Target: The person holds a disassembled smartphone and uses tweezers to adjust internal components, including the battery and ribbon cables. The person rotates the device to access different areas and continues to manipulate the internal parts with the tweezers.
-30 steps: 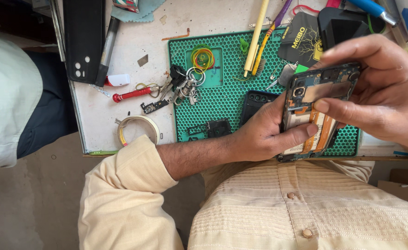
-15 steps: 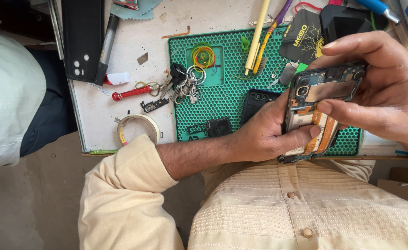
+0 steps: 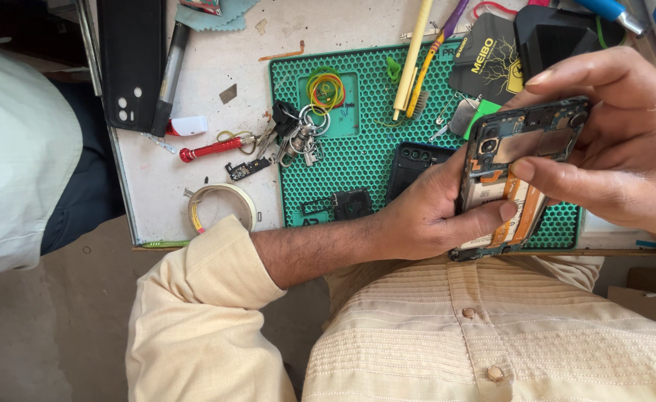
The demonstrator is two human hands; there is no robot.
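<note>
An opened smartphone [image 3: 518, 175], its back cover removed so that the circuit board, camera module and orange flex cables were exposed, was held above the near edge of the green honeycomb work mat [image 3: 365, 160], close to the person's chest. It was gripped from the lower left by the left hand [image 3: 425, 212], whose fingers were wrapped behind the phone while the thumb [image 3: 484, 216] was pressed flat across the lower part of the battery area. The right hand [image 3: 611, 149] was closed over the phone from the upper right; its fingers were curled along the top edge and right side, and its thumb [image 3: 548, 175] was laid across the middle of the board, just above the left thumb. The phone was thus clamped between both hands, tilted slightly to the right.

On the mat, a bunch of keys [image 3: 298, 138] was seen near coloured rubber bands [image 3: 326, 88], and a black phone back cover [image 3: 410, 167] lay just left of the left hand. On the white counter [image 3: 216, 67], a red-handled screwdriver [image 3: 209, 149], a roll of tape [image 3: 220, 205] and a black phone case [image 3: 131, 63] were lying well apart from the hands. A yellow tool [image 3: 414, 56] was resting across the mat's far edge.
</note>
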